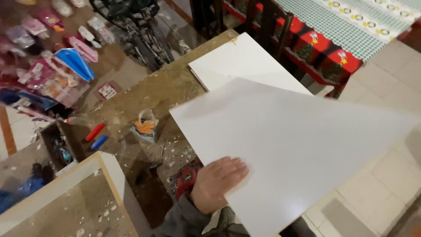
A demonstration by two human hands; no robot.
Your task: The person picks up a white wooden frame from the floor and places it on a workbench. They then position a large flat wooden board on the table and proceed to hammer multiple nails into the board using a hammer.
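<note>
White panel [298,149] showing plain, no pattern; second white board [243,61] lying under it. Worktable [144,98] looking mottled brown. Red marker [95,132], blue marker [99,142]. Tablecloth [351,26] showing green-white check, red border.

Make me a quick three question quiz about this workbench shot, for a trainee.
1. True or false: the left hand lies flat on the large white panel.
2. What lies beside the red marker? A) a blue marker B) a hammer C) a cup
3. What stands beyond the workbench, top centre?

Key: 1 true. 2 A. 3 a bicycle.
</note>
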